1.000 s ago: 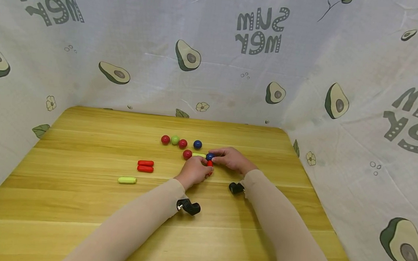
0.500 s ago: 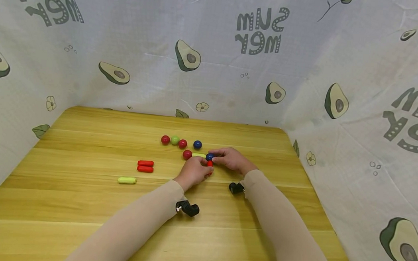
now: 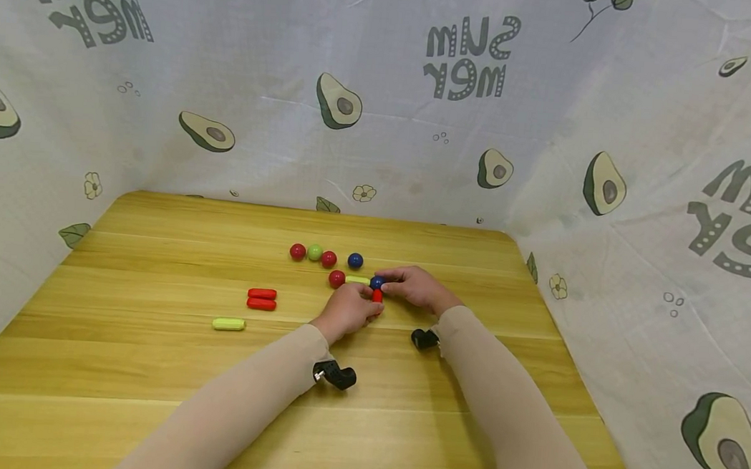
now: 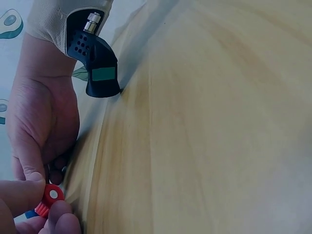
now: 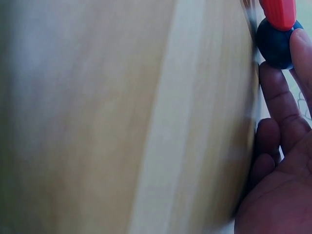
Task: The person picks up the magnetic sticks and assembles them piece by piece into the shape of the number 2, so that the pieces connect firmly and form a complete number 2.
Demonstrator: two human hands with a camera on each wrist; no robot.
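Note:
My left hand pinches a short red ribbed rod between thumb and fingers; its round end with a pale dot faces the left wrist view. The rod's far end meets a dark blue ball, which my right hand pinches between thumb and forefinger. In the right wrist view the red rod touches the blue ball. A yellow-green rod runs left from that ball to a red ball. My left hand partly covers the near side of these pieces.
Behind the hands lie two red balls, a green ball and a separate blue ball. To the left are two red rods side by side and a yellow-green rod. A printed cloth surrounds the wooden table.
Both hands keep their hold on the rod and ball in nearly the same place. The left wrist has shifted very slightly left.

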